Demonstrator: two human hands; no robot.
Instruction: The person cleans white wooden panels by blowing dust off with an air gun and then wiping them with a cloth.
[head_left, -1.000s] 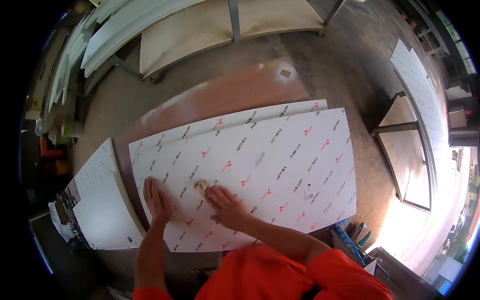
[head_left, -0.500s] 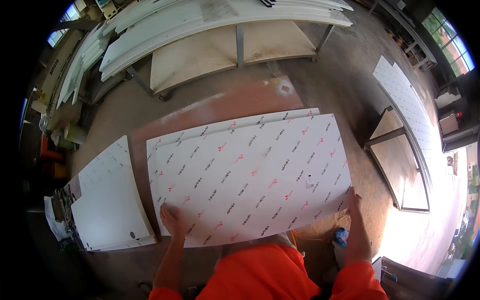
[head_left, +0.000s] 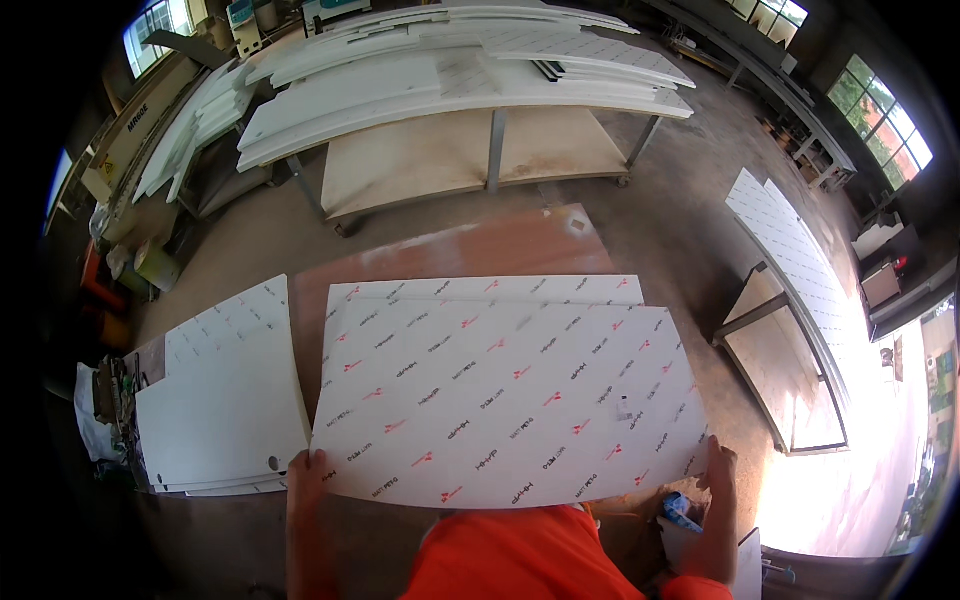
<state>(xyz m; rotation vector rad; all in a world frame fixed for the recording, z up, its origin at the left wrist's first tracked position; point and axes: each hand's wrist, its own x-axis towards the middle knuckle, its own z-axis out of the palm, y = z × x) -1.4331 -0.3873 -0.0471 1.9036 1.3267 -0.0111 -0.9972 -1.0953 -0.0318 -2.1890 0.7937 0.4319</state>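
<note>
A large flat white panel (head_left: pixel 510 405), its face covered with rows of small black and red print, spans the space in front of me. My left hand (head_left: pixel 307 472) grips its near left corner, thumb over the edge. At the opposite end, my right hand (head_left: pixel 719 465) holds the near right corner. The fingers beneath the panel are hidden on both sides. Behind and partly under it shows a second printed white panel (head_left: pixel 485 287), its far edge sticking out. Both overlie a reddish-brown board (head_left: pixel 450 250).
To the left lies a stack of white panels (head_left: pixel 215 400) with small round holes. A long table (head_left: pixel 495 150) loaded with white sheets stands across the back. On the right is a metal-framed rack (head_left: pixel 770 315) with printed sheets. A blue item (head_left: pixel 682 510) sits near my right arm.
My left hand has shifted from the panel's near edge out to its left corner. The top panel has come nearer to me and turned slightly against the one beneath. The view has tilted up.
</note>
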